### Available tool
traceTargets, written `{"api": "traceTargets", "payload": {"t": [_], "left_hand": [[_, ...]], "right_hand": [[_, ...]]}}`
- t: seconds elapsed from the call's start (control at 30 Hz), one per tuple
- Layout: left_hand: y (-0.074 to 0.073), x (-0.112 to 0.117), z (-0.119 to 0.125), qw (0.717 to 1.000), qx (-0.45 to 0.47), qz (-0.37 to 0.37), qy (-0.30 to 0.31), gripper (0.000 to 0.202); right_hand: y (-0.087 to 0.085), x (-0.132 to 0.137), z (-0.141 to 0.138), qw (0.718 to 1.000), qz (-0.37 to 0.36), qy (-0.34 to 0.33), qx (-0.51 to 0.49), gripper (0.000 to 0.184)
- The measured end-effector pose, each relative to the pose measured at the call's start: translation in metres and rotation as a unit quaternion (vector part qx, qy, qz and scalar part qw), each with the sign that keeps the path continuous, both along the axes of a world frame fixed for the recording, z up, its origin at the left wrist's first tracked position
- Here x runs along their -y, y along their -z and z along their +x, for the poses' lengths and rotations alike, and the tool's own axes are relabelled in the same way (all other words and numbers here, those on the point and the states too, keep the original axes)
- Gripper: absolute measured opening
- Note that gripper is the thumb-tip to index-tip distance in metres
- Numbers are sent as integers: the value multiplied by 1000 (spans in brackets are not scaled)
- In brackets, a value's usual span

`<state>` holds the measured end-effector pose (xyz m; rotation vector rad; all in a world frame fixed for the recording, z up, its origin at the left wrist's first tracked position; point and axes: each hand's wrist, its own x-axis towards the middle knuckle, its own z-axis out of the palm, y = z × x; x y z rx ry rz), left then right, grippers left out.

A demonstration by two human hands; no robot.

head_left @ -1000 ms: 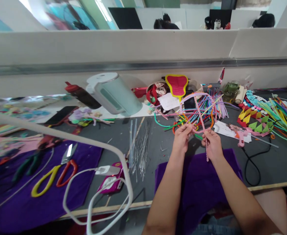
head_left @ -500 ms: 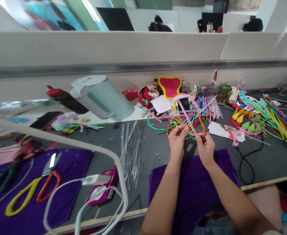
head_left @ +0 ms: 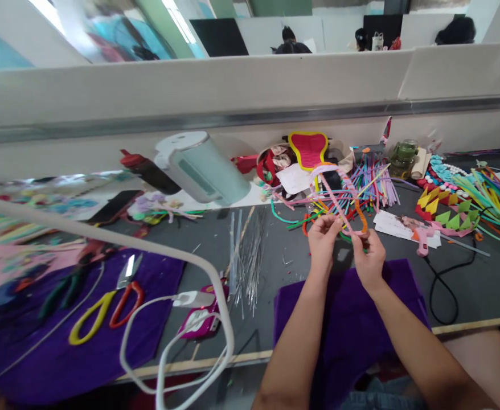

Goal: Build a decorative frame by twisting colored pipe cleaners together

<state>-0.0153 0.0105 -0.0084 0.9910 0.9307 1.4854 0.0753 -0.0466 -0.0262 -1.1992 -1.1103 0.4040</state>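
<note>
My left hand (head_left: 323, 242) and my right hand (head_left: 368, 259) are raised close together over a purple cloth (head_left: 348, 319) on the grey table. Both pinch the lower end of a loop of pink and orange pipe cleaner (head_left: 339, 199) that stands up between them. The loop rises in front of a heap of coloured pipe cleaners (head_left: 361, 188) on the table. My fingers are curled round the stems.
To the left lie a bundle of thin metal wires (head_left: 245, 250), a pink phone (head_left: 201, 319) on a white cable, scissors (head_left: 105, 302) on another purple cloth and a pale green kettle (head_left: 201, 165). A pink glue gun (head_left: 421, 239), black cord and paper shapes lie to the right.
My hands have drawn closer together and the pipe cleaner loop has turned, its orange side now on the right. The view has shifted slightly.
</note>
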Motion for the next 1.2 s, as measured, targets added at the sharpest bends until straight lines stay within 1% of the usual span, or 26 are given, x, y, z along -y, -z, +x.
{"api": "traceTargets", "payload": {"t": [0.03,0.1,0.13,0.2,0.3,0.37,0.43,0.53,0.6,0.67,0.7,0.73,0.77,0.83,0.9,0.93,0.97,1.0,1.03,1.07,1.13,1.2], "left_hand": [[0,1,1,999,-29,19,-31,25],[-1,4,2,993,-81,31,-84,26],[-2,6,1,989,-103,29,-98,27],[-3,8,-1,985,-135,25,-102,26],[-5,10,-5,977,-181,43,-106,24],[-5,10,-7,965,-222,58,-124,23],[-2,10,-7,958,-244,67,-137,22],[2,8,-4,967,-212,69,-123,20],[4,5,-4,983,-148,54,-94,20],[4,1,-6,996,-62,24,-53,20],[3,-1,-7,999,-20,5,-31,20],[2,-2,-9,1000,18,-14,-6,21],[0,-3,-10,998,51,-31,24,22],[-3,-4,-13,988,111,-55,91,25],[-6,-3,-13,969,175,-69,159,29],[-7,-2,-13,958,206,-74,186,31],[-8,-1,-12,948,232,-78,203,32],[-9,-1,-11,942,249,-85,210,33],[-8,-1,-10,940,253,-95,207,33],[-7,-1,-9,945,243,-106,190,33],[-4,-1,-5,968,188,-114,123,33],[0,-1,-3,989,114,-90,33,32]], "right_hand": [[1,2,-1,998,22,8,60,14],[2,6,-2,983,67,8,171,12],[2,7,-3,972,88,3,216,11],[1,9,-4,952,118,-1,284,12],[-1,10,-5,931,135,14,338,13],[-3,10,-5,926,142,30,347,13],[-3,9,-4,926,146,42,345,11],[-2,8,-3,939,132,38,317,11],[-1,7,-3,961,111,23,254,11],[-2,5,-3,989,67,-2,136,12],[-2,4,-2,998,36,-20,57,13],[-4,2,-2,999,3,-45,-30,15],[-5,0,-1,990,-26,-74,-119,17],[-9,-3,0,950,-69,-138,-272,22],[-11,-6,1,907,-91,-193,-362,26],[-12,-7,2,894,-98,-212,-383,27],[-12,-7,1,887,-102,-222,-391,27],[-12,-7,1,889,-101,-224,-385,26],[-11,-6,1,899,-96,-218,-368,25],[-9,-6,0,915,-87,-203,-339,23],[-6,-3,-1,954,-64,-157,-247,19],[-4,0,-1,987,-34,-104,-118,16]]}}
